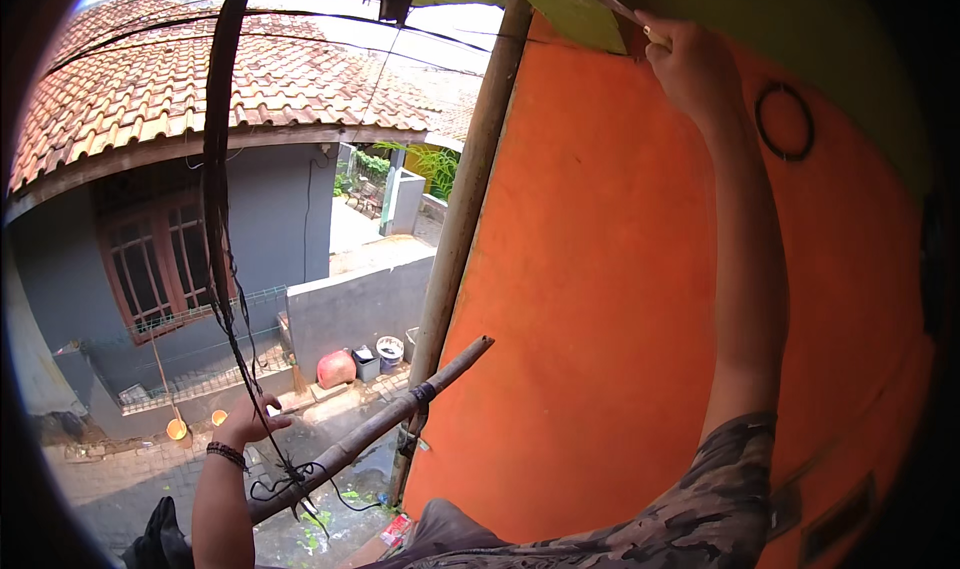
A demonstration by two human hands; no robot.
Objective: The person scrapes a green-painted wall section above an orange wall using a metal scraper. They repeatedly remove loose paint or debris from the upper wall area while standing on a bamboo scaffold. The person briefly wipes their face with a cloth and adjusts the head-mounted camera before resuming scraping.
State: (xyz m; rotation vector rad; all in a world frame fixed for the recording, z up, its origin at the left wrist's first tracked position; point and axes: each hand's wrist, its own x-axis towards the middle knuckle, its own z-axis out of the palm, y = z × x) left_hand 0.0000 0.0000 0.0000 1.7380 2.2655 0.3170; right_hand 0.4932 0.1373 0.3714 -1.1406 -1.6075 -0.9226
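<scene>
High up at the right, my right hand (690, 64) is closed around the pale handle of a thin flat-bladed tool (612, 1). Its blade points up and left, close to the green-painted surface (585, 24) above the orange wall; contact cannot be made out. Lower left, my left hand (250, 421) wears a dark beaded bracelet, its fingers curled around the dangling black cord (243, 344). Below that hand the cord is knotted around a slanting bamboo pole (375, 427). The fingertips are partly hidden.
An upright wooden post (465, 209) edges the orange wall (600, 249). A black ring (785, 122) hangs on that wall. Dark wires (300, 14) cross overhead. Far below lies a paved lane (190, 484) with buckets (389, 350), beside a grey house with a tiled roof (200, 69).
</scene>
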